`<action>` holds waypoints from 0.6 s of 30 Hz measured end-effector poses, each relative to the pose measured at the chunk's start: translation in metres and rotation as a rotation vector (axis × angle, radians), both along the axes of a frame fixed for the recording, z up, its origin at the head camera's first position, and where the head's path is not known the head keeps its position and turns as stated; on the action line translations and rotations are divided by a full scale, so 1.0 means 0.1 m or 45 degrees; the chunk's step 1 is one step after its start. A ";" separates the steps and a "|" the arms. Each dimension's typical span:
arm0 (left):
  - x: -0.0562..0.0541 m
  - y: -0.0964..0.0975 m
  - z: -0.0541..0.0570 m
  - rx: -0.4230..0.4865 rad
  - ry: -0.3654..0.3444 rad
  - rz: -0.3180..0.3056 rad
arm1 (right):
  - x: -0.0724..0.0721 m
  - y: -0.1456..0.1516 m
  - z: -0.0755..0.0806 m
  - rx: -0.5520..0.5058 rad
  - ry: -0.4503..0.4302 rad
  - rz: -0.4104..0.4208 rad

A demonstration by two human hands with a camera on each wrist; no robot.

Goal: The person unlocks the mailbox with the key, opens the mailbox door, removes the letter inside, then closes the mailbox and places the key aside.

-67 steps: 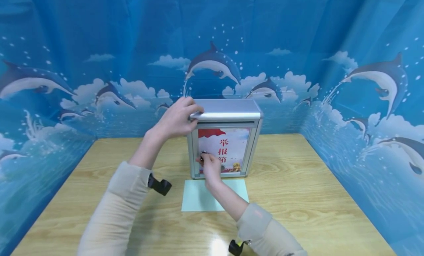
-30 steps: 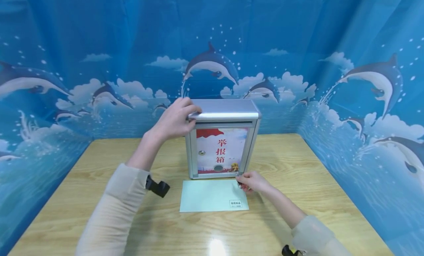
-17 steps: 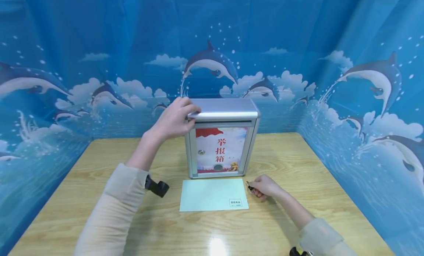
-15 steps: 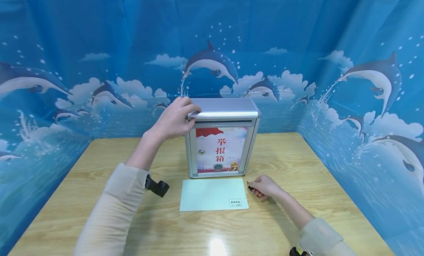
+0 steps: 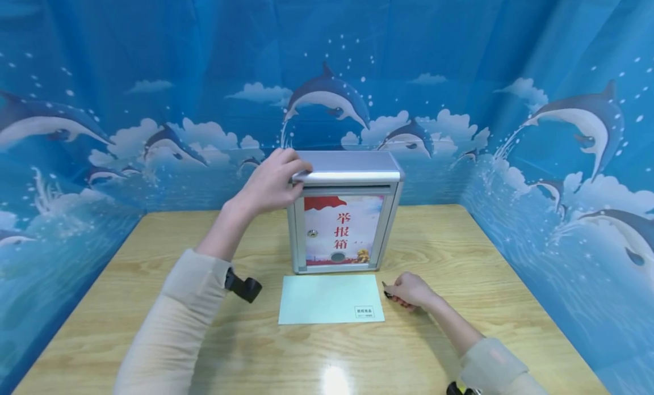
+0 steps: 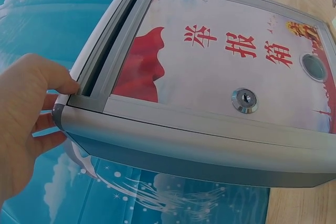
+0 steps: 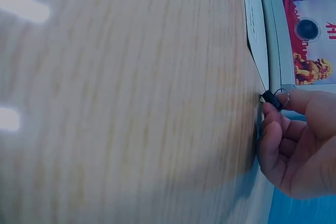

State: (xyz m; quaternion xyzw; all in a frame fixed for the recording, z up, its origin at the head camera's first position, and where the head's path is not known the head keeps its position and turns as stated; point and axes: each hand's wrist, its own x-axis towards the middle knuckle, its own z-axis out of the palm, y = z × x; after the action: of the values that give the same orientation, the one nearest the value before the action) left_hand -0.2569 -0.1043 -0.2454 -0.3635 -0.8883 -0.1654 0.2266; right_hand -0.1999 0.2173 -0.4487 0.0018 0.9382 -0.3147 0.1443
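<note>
A silver metal letterbox (image 5: 342, 230) stands upright, its front door closed, with a slot near the top and a round lock (image 6: 244, 100) on the door. My left hand (image 5: 274, 181) grips its upper left corner, thumb on the front by the slot and fingers behind. Just right of the pale green envelope (image 5: 327, 298), low over the table, my right hand (image 5: 413, 291) pinches a small black-headed key (image 7: 271, 99) on a metal ring. The key's blade is mostly hidden in the right wrist view. The envelope lies flat in front of the letterbox.
The wooden table (image 5: 245, 349) carries the letterbox and the envelope. A blue dolphin-print curtain (image 5: 214, 71) hangs behind and along both sides. A black wrist camera mount (image 5: 244, 286) juts from the left sleeve.
My right hand has left the lock with the key and moved down and right, past the envelope's right edge, where it has stayed. My left hand keeps its grip on the letterbox.
</note>
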 end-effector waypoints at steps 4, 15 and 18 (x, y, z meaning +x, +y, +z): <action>0.00 0.00 0.00 -0.005 -0.004 0.002 | 0.03 0.02 0.01 0.023 0.019 0.022; -0.01 -0.02 -0.07 0.039 0.094 -0.051 | 0.08 0.04 0.05 0.181 0.078 0.021; 0.00 -0.06 -0.13 0.119 0.150 -0.003 | 0.05 0.05 0.11 0.250 0.193 0.038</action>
State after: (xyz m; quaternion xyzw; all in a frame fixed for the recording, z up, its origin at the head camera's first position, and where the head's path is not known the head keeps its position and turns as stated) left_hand -0.2569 -0.1103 -0.2580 -0.3627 -0.8644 -0.1852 0.2950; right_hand -0.1947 0.2224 -0.4375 -0.0220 0.9726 -0.2184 0.0768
